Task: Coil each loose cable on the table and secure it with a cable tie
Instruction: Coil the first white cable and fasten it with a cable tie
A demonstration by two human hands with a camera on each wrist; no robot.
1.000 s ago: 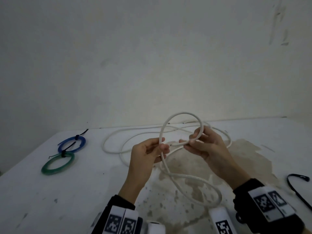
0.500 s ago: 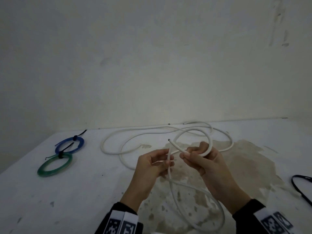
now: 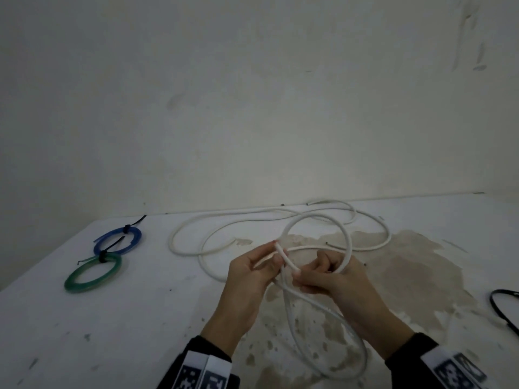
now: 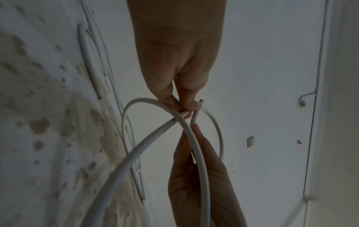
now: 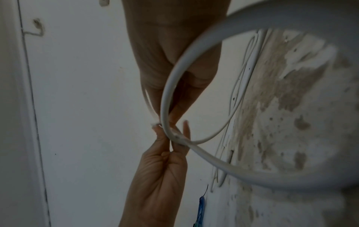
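Note:
A long white cable (image 3: 349, 244) sprawls over the table, with one loop lifted between both hands. My left hand (image 3: 276, 259) pinches the cable just below its cut end, which sticks up past the thumb. My right hand (image 3: 297, 273) grips the crossing of the loop, fingers curled through it. In the left wrist view my left hand (image 4: 186, 107) pinches the white cable (image 4: 204, 169) at the crossing. The right wrist view has my right hand (image 5: 170, 113) holding the white cable (image 5: 169, 86). Another loop hangs toward the near table edge.
A blue coil (image 3: 109, 234) and a green coil (image 3: 84, 287), each bound with a black tie, lie at the left of the white table (image 3: 112, 332). A loose black cable tie (image 3: 505, 291) lies at the right edge. A wall stands behind the table.
The raised loop has come down and grown smaller. The cable's cut end has swung over to my left hand, which now pinches just below it. Both hands sit lower and closer together.

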